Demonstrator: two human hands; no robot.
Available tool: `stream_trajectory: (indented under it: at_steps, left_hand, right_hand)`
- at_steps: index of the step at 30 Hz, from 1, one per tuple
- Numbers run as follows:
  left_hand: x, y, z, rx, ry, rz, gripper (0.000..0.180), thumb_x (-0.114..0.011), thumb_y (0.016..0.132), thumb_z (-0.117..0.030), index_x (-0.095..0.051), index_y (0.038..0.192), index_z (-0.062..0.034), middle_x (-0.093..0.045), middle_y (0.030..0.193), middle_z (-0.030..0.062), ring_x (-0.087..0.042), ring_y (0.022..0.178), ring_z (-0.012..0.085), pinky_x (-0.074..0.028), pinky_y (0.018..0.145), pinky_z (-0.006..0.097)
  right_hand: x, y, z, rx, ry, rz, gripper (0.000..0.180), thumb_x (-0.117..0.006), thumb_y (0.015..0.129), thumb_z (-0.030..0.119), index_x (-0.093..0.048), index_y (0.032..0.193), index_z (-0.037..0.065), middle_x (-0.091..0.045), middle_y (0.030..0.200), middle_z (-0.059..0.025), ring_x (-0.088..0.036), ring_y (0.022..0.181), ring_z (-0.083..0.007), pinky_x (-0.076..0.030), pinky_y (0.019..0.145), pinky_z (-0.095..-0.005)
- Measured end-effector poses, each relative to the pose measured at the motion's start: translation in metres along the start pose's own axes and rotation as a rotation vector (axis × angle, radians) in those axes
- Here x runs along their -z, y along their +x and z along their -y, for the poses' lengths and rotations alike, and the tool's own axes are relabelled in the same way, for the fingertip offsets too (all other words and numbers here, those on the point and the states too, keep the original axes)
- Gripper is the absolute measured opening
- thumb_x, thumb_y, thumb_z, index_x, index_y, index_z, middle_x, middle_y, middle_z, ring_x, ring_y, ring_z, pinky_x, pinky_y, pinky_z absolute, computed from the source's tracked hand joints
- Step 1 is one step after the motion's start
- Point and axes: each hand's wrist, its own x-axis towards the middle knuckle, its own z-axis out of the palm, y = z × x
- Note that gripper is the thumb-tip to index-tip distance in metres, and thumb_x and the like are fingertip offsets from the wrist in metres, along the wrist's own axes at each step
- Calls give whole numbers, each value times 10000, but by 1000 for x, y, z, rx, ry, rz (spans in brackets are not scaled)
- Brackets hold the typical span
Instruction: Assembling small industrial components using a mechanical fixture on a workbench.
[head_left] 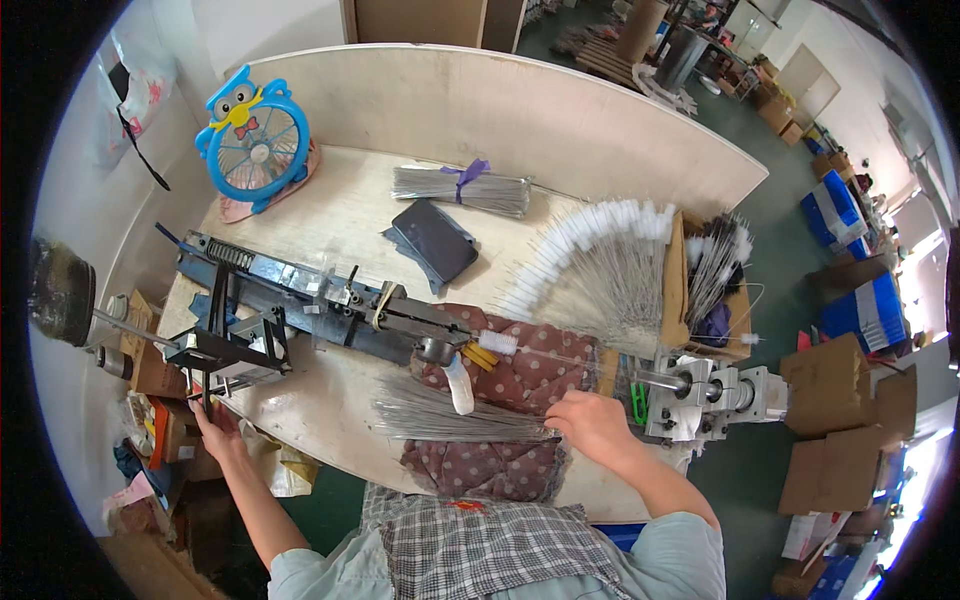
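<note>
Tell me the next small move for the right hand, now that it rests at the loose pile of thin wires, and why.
Probably pinch one wire from the loose pile of thin grey metal wires. The right hand sits at that pile's end, the left hand is at the black metal lever frame, and the fan of finished white-tipped wire brushes lies behind.

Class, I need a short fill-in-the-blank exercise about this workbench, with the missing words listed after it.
1. The right hand rests on a pile of loose ____ wires.
2. The left hand reaches under the black ____ frame.
3. The blue fan is shaped like an ____.
4. The tied wire bundle has a ____ band.

Missing words: metal; metal; owl; purple
</note>
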Motion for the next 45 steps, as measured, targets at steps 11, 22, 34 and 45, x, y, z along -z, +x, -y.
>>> stream_trajectory:
  at_steps: [11, 22, 34, 45]
  left_hand:
    - [-98, -246, 66, 644, -16, 753, 325, -530, 902, -273, -509, 1149, -62, -578, 1086, 65, -557, 990, 213, -459, 886, 381]
    - [-182, -347, 3, 1199, -294, 965, 331, -423, 947, -376, -547, 890, -74, -477, 606, -1, -446, 511, 147, -399, 562, 320]
    - [-152, -341, 74, 1390, 409, 1439, 291, -465, 962, -272, -552, 1146, -64, -611, 801, 36, -556, 660, 117, -483, 692, 278]
    - [-206, -387, 92, 475, 291, 1644, 334, -511, 954, -265, -628, 1081, 21, -650, 939, 68, -582, 811, 111, -471, 757, 246]
  right_hand:
    - [43, -21, 0, -50, -103, -259, 89, -674, 747, 119, -668, 832, 94, -605, 798, -52, -609, 764, -257, -483, 614, -358]
    - [61, 21, -38, 66, -33, -217, 70, -656, 741, 83, -644, 799, 44, -606, 850, -87, -595, 842, -287, -492, 699, -378]
    - [116, 29, -53, -270, 144, -64, 153, -674, 774, 149, -692, 903, 71, -672, 842, -103, -634, 774, -218, -488, 682, -321]
    - [99, 7, -54, -343, 538, 83, 147, -702, 785, 170, -726, 883, 63, -690, 816, -21, -596, 773, -92, -473, 677, -250]
